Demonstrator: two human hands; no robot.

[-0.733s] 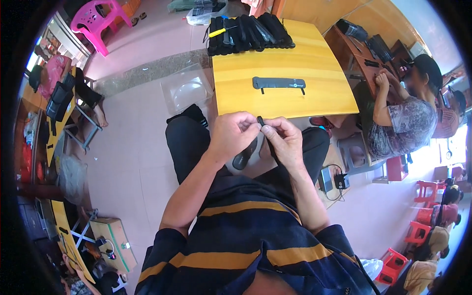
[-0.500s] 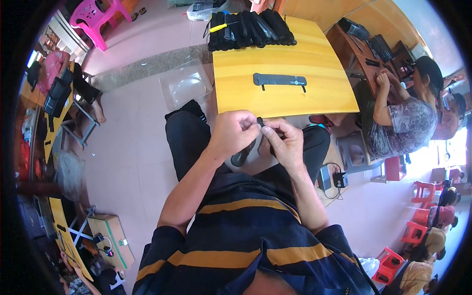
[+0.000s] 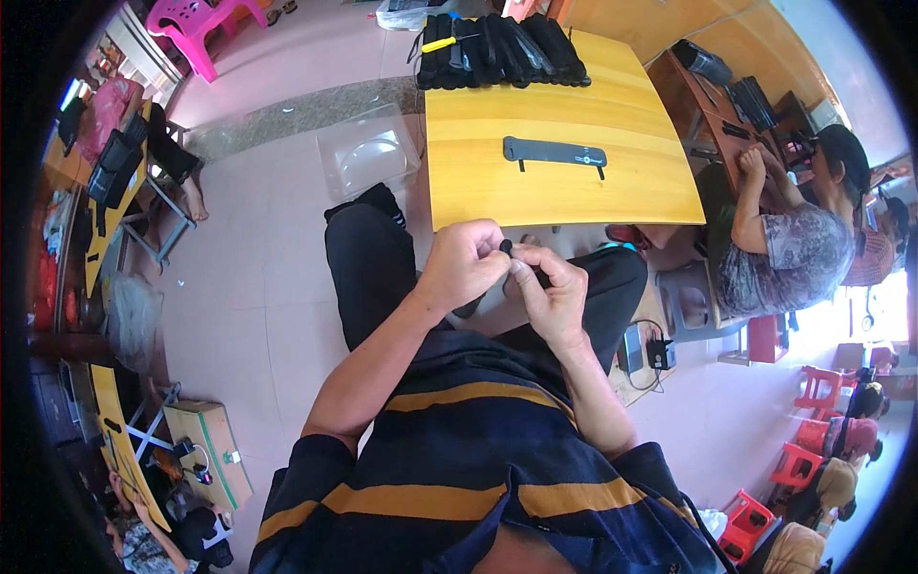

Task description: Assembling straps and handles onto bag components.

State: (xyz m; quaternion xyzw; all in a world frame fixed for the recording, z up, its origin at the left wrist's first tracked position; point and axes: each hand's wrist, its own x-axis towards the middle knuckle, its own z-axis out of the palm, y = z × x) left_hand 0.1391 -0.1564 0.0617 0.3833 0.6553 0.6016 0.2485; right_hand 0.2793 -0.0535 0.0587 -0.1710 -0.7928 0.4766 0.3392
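Note:
My left hand (image 3: 464, 263) and my right hand (image 3: 555, 287) meet above my lap, just below the near edge of a yellow wooden table (image 3: 459, 191). Both pinch a small black part (image 3: 507, 248) at their fingertips; a dark strap-like piece hangs beneath the hands, mostly hidden. On the table lies one flat black strap (image 3: 555, 152) with two short pegs. A row of several black straps (image 3: 497, 43) with a yellow piece is stacked along the table's far edge.
A clear plastic tub (image 3: 368, 153) sits on the floor left of the table. A person (image 3: 784, 249) works at another desk on the right. Pink chair (image 3: 196, 24) at far left, red stools (image 3: 813, 421) at right, a power strip (image 3: 645, 349) by my right knee.
My hands stay joined on the small black part; the fingers have shifted slightly and the dark piece below them is more covered.

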